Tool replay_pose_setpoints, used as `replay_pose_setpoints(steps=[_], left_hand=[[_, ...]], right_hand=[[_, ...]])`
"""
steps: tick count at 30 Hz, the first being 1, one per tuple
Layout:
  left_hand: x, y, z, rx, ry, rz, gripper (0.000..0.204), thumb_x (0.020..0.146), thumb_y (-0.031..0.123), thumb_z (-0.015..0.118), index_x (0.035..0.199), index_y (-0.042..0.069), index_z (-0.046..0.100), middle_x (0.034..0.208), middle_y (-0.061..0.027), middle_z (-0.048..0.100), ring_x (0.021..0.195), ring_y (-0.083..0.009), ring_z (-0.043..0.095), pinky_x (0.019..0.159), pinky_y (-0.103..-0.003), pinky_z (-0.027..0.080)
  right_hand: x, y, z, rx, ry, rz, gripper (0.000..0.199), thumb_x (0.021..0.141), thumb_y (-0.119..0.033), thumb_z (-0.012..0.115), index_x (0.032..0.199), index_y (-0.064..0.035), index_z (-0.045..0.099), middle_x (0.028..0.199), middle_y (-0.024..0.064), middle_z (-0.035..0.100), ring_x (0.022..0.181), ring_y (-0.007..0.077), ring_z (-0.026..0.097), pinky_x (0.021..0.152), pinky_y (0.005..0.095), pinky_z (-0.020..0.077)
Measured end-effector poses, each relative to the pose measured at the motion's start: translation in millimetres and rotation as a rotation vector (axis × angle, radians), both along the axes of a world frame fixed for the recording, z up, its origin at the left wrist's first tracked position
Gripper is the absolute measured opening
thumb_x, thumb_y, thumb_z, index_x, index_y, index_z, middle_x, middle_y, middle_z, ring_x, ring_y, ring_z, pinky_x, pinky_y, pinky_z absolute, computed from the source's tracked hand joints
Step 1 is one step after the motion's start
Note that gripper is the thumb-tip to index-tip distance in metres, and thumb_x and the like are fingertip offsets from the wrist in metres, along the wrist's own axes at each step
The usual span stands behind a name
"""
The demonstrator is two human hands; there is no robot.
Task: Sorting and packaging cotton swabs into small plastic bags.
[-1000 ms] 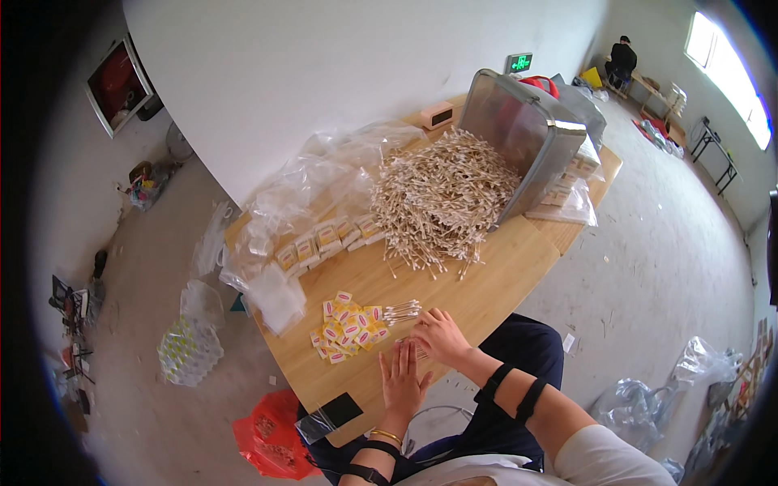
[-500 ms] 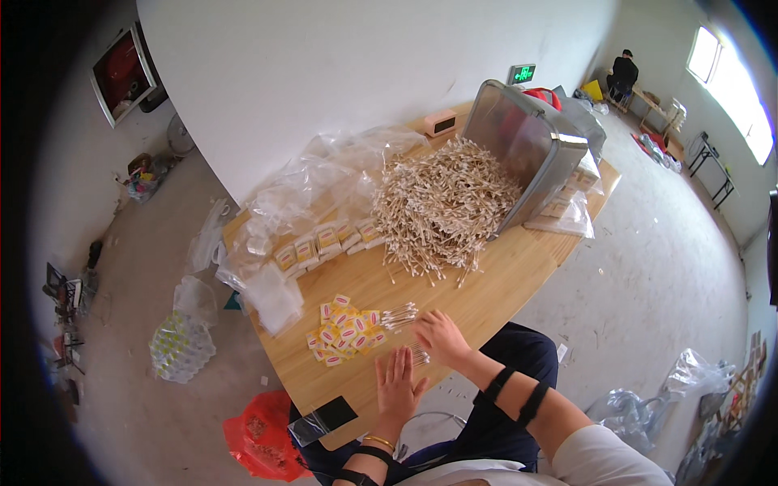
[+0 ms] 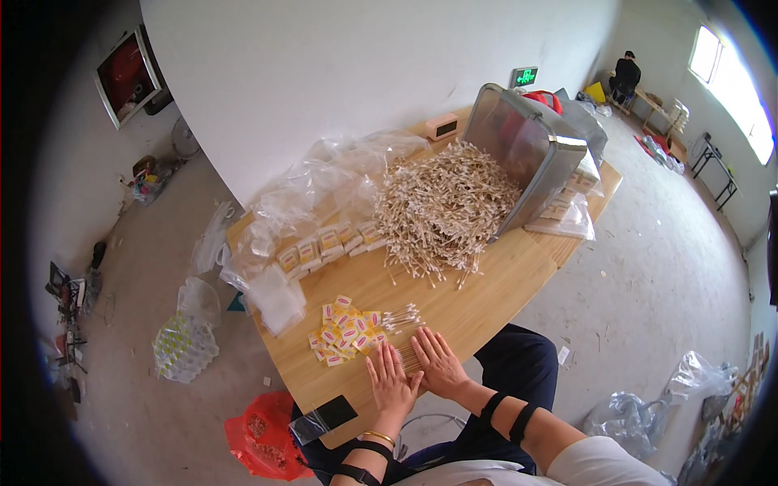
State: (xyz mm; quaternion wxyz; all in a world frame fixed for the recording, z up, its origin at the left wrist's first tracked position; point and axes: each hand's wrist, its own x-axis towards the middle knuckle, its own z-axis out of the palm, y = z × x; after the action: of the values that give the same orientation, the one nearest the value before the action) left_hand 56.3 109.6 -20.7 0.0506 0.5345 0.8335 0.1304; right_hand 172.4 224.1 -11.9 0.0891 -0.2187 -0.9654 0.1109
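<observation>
My left hand (image 3: pixel 392 383) lies flat near the table's front edge, fingers stretched out. Beside it my right hand (image 3: pixel 437 364) is also flat with straight fingers. A few cotton swabs (image 3: pixel 408 355) show in the narrow gap between the two hands; my palms and fingers hide most of what is under them. Just beyond my fingertips lies a small loose bunch of cotton swabs (image 3: pixel 400 317). Left of that bunch is a heap of small yellow and white printed cards (image 3: pixel 348 330). Farther back, a big pile of cotton swabs (image 3: pixel 447 209) spreads over the wooden table (image 3: pixel 494 301).
A grey translucent bin (image 3: pixel 527 146) lies tipped behind the large pile. Filled small packs (image 3: pixel 328 241) stand in a row by clear plastic bags (image 3: pixel 324 178). A phone (image 3: pixel 324 419) rests at the near left corner. Below hangs a red bag (image 3: pixel 263 437). Another person (image 3: pixel 625 77) sits far off.
My right hand has come down from above the swabs and flattened on the table beside my left hand. The left hand stays nearly in place.
</observation>
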Motion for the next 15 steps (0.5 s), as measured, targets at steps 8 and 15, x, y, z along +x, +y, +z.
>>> replay_pose_setpoints(steps=[8, 15], left_hand=[[-1, -5, 1, -0.038, 0.030, -0.038, 0.091, 0.099, 0.061, 0.037, 0.155, -0.008, 0.021, 0.164, -0.0257, 0.019, 0.154, -0.0372, 0.014, 0.124, -0.058, 0.003], [-27, -1, 11, 0.276, -0.096, -0.060, 0.073, 0.094, 0.047, 0.060, 0.148, 0.002, 0.040, 0.150, -0.0188, 0.042, 0.145, -0.0344, 0.035, 0.120, -0.058, 0.018]], right_hand=[[0, -1, 1, -0.028, 0.001, -0.011, 0.084, 0.091, -0.049, 0.057, 0.152, 0.0022, 0.033, 0.162, 0.0248, 0.026, 0.153, 0.0364, 0.020, 0.125, 0.0474, 0.0146], [1, 0, 3, 0.024, -0.040, -0.009, 0.085, 0.095, -0.053, 0.053, 0.153, 0.0030, 0.029, 0.161, 0.0247, 0.025, 0.153, 0.0370, 0.019, 0.125, 0.0485, 0.0149]])
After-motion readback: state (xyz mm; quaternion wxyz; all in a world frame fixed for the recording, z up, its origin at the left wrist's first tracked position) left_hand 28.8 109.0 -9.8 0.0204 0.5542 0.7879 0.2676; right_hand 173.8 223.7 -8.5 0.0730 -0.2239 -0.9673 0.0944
